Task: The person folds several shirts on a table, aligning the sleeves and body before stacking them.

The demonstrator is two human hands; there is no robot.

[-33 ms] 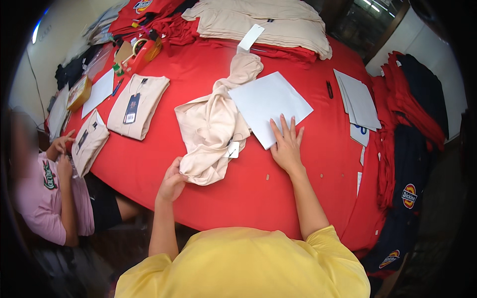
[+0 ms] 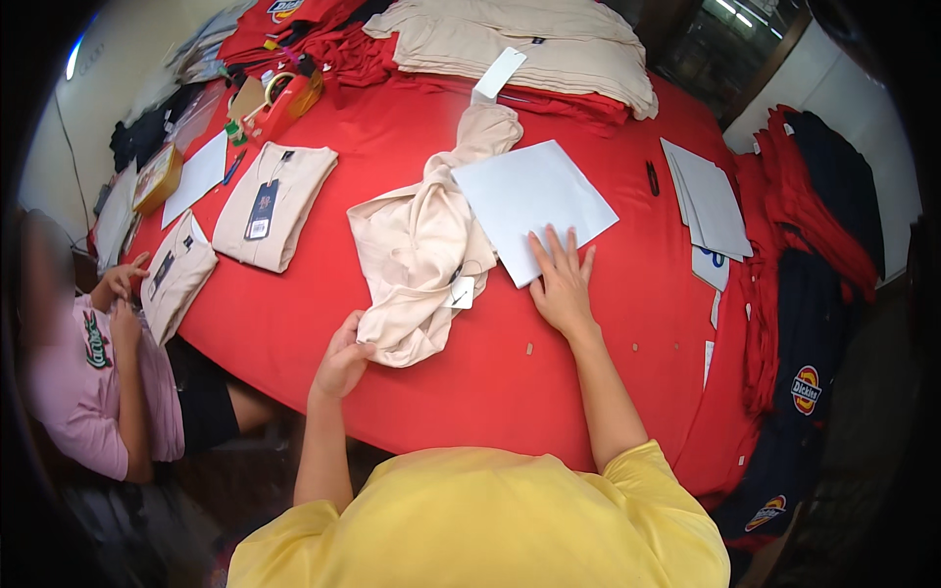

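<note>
A beige garment [image 2: 412, 235] lies crumpled and twisted on the red-covered table in front of me. My left hand [image 2: 343, 355] pinches its near lower edge between thumb and fingers. A small white tag [image 2: 461, 293] sits on the cloth near that end. My right hand [image 2: 564, 284] rests flat with fingers spread on a square white sheet [image 2: 539, 196], whose left corner overlaps the garment. At the garment's far end lies a white card [image 2: 499, 74].
Folded beige garments [image 2: 274, 211] with dark tags lie left, beside a co-worker in a pink shirt [image 2: 88, 402]. Beige stacks [image 2: 520, 44] rise at the back. Right are white sheets [image 2: 708, 196], small black snips [image 2: 652, 178] and red and navy clothes [image 2: 833, 167]. A tape dispenser [image 2: 284, 103] stands far left.
The whole view has shifted very slightly. Both hands keep their places on the garment and the sheet.
</note>
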